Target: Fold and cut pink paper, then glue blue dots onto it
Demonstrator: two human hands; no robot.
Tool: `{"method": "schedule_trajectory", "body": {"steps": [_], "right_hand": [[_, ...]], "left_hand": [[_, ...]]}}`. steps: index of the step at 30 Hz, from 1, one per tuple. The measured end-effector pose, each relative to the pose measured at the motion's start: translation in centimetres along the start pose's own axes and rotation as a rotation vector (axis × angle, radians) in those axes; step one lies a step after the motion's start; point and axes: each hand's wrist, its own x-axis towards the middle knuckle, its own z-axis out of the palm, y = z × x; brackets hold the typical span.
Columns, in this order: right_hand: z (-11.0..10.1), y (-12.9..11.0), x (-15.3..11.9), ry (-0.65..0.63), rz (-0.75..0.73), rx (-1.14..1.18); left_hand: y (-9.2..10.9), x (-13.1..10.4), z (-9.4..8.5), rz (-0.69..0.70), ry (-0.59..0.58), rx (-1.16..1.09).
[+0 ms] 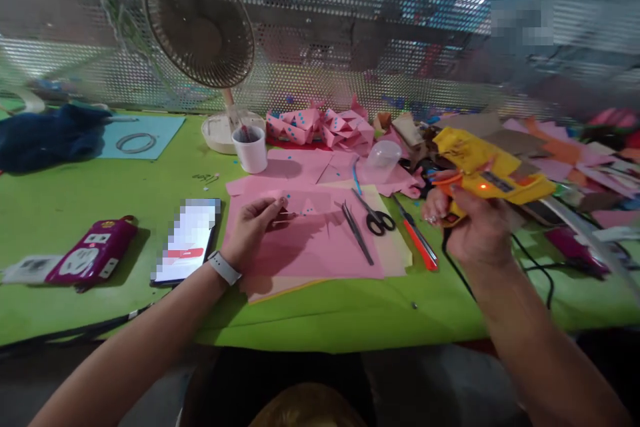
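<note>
My left hand, with a pale band on the wrist, pinches a pink paper piece above the pink sheets. Small blue dots show near its fingertips; the piece's edges blend into the pink below. Raised at the right, my right hand is wrapped round a yellow hot glue gun with a lit orange light. A translucent glue stick sticks out of its back. Under the left hand lie pink paper sheets. Tweezers and black-handled scissors rest on them, with a red utility knife alongside.
A fan and a white cup stand at the back, near folded pink paper shapes with blue dots. A clear plastic cup lies beyond the scissors. Left are a phone and purple power strip. Paper scraps crowd the right.
</note>
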Motion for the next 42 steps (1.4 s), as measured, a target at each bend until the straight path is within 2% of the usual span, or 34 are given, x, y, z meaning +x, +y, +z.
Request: {"method": "schedule_trajectory", "body": {"steps": [2, 4, 6, 8, 10, 16, 23, 27, 30, 32, 34, 37, 38, 40, 42], "right_hand": [[-3.6, 0.9, 0.1, 0.086, -0.087, -0.275], [-7.6, 2.0, 0.2, 0.154, -0.097, -0.629], [-11.2, 3.0, 0.1, 0.048, -0.086, -0.93], [-14.0, 3.7, -0.2, -0.02, -0.129, -1.087], [-15.9, 4.0, -0.6, -0.058, -0.143, -1.196], [-18.1, 4.8, -1.4, -0.116, -0.088, -1.343], [-19.3, 6.8, 1.3, -0.145, -0.014, -1.352], [-20.2, 6.0, 2.0, -0.221, -0.022, -1.293], [-18.5, 3.9, 1.8, -0.24, -0.097, -1.318], [-15.1, 2.9, 1.2, -0.194, -0.227, -1.343], [-10.3, 2.6, 0.3, -0.197, -0.271, -1.277], [-3.2, 3.9, -1.3, -0.421, -0.172, -1.341], [-1.4, 4.6, -1.7, -0.443, -0.173, -1.384], [0.9, 6.0, -2.1, -0.47, -0.21, -1.448], [1.9, 7.0, -1.9, -0.427, -0.237, -1.455]], "left_hand": [[0.1, 0.1, -0.1, 0.014, 0.012, -0.02], [0.2, 0.1, -0.1, 0.024, 0.015, -0.034], [0.3, 0.2, 0.0, 0.032, 0.024, -0.038], [0.4, 0.3, 0.0, 0.039, 0.038, -0.045], [0.4, 0.4, 0.1, 0.045, 0.049, -0.053], [0.2, 0.8, -0.1, 0.061, 0.048, -0.055], [0.4, 0.9, -0.3, 0.068, 0.058, -0.045], [0.5, 0.9, -0.4, 0.08, 0.079, -0.056], [0.4, 0.9, -0.3, 0.072, 0.074, -0.053], [0.4, 0.9, -0.2, 0.068, 0.066, -0.057], [0.4, 0.9, 0.0, 0.079, 0.066, -0.073], [0.7, 0.7, 0.1, 0.097, 0.082, -0.138], [0.9, 0.6, 0.0, 0.096, 0.087, -0.165], [1.2, 0.5, 0.0, 0.086, 0.098, -0.207], [1.4, 0.4, 0.0, 0.08, 0.097, -0.231]]}}
